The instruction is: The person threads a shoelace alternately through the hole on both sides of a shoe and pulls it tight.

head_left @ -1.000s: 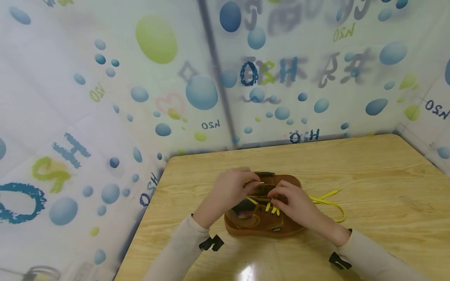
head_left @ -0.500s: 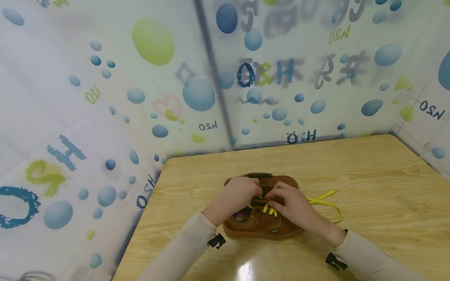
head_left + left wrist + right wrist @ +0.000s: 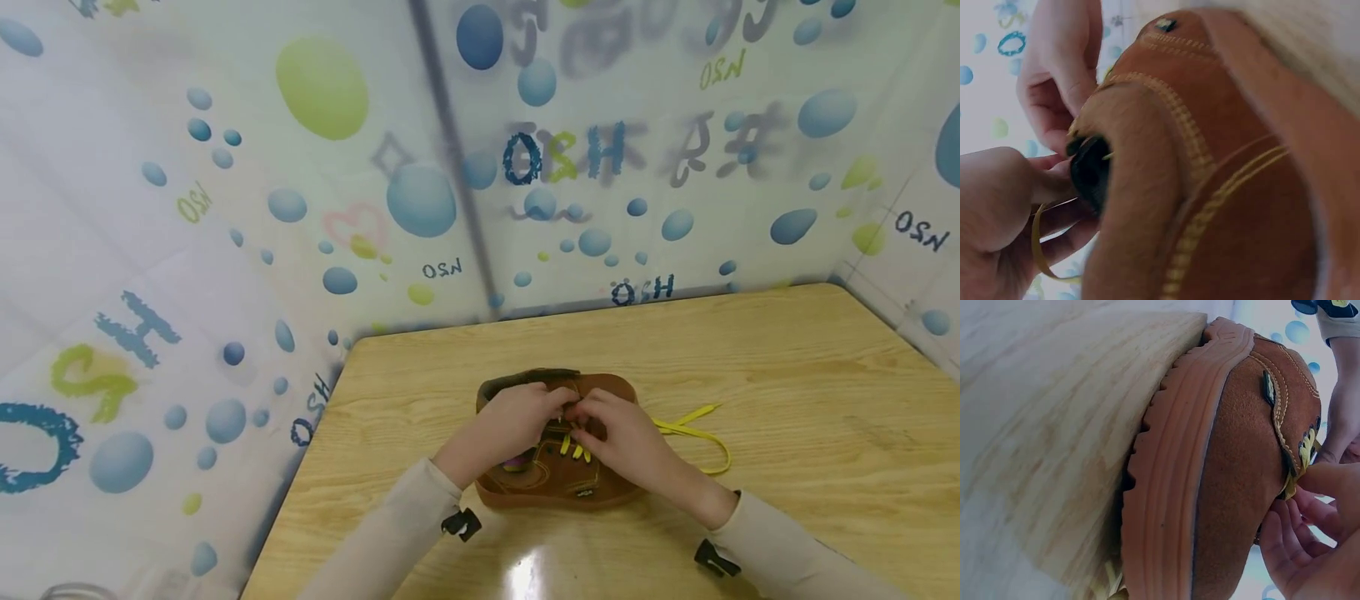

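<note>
A brown leather shoe [image 3: 540, 492] sits on the table, its toe toward the right, with a yellow shoelace [image 3: 581, 452] through some eyelets. My left hand [image 3: 517, 421] is over the shoe's opening, fingertips at the dark tongue [image 3: 1090, 175]. A strand of the lace [image 3: 1037, 240] loops beside those fingers, which seem to pinch its end; the tip is mostly hidden. My right hand [image 3: 630, 433] pinches the eyelet edge with thumb and fingers, close to the lace [image 3: 1305, 450] in the right wrist view. The fingertips of both hands nearly meet.
Loose lace [image 3: 701, 432] trails onto the wooden table [image 3: 787, 358] right of the shoe. Black clips [image 3: 461, 523] hang at both sleeve cuffs. A patterned curtain [image 3: 337, 208] stands behind and left of the table. Part of a round object [image 3: 78, 592] shows at the lower left.
My left hand has come down and right from above the shoe's opening to the tongue, beside my right fingers. The right hand has stayed nearly in place; the head view has shifted slightly.
</note>
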Demonstrator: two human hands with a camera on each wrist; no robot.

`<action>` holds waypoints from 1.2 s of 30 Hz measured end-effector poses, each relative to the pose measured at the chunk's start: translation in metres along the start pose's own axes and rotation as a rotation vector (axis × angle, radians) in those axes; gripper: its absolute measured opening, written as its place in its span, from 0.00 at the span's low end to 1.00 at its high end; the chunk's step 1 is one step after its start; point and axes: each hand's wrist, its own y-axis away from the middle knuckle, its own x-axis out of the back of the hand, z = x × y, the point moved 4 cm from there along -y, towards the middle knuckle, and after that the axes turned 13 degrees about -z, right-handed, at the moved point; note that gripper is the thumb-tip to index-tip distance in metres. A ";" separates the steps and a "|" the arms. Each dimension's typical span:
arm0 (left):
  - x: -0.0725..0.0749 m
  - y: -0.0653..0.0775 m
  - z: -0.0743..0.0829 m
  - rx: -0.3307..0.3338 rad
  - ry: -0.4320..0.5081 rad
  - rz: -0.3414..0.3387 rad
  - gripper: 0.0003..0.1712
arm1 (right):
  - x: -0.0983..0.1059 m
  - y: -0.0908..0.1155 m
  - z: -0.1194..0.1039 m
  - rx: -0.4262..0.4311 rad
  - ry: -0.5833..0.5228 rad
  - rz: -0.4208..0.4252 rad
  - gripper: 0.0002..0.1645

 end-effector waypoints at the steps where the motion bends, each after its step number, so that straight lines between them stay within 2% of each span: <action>1: -0.002 0.001 0.000 0.005 0.021 -0.006 0.23 | 0.000 0.000 0.000 0.013 0.022 0.004 0.11; 4: -0.006 0.002 0.002 0.010 0.045 -0.007 0.30 | 0.000 0.000 -0.001 0.042 0.075 0.010 0.13; 6: -0.007 0.003 0.004 0.019 0.064 0.030 0.30 | 0.000 0.000 -0.001 0.052 0.087 0.011 0.13; 9: -0.008 0.004 0.004 0.039 0.152 0.163 0.25 | -0.001 0.000 -0.001 0.051 0.094 0.004 0.14; 12: -0.009 0.007 0.002 0.049 0.233 0.306 0.15 | -0.002 0.000 0.000 0.045 0.093 -0.003 0.13; 14: -0.011 0.010 0.000 0.028 0.253 0.341 0.10 | -0.003 0.000 0.000 0.049 0.099 -0.002 0.12; 17: -0.014 0.015 -0.002 -0.043 0.231 0.309 0.05 | -0.003 0.000 0.000 0.073 0.092 0.006 0.09; 20: -0.016 0.021 -0.004 -0.109 0.220 0.242 0.09 | -0.002 0.000 0.000 0.101 0.075 0.020 0.07; 25: -0.013 0.026 -0.009 -0.165 0.196 0.172 0.14 | 0.002 -0.001 0.000 0.115 0.062 0.039 0.06; 32: -0.006 0.022 -0.013 -0.241 0.111 0.137 0.16 | 0.001 -0.003 0.001 0.075 0.048 0.004 0.06; 36: -0.003 0.020 -0.010 -0.269 0.004 0.133 0.12 | -0.001 -0.003 0.003 0.071 0.014 0.001 0.06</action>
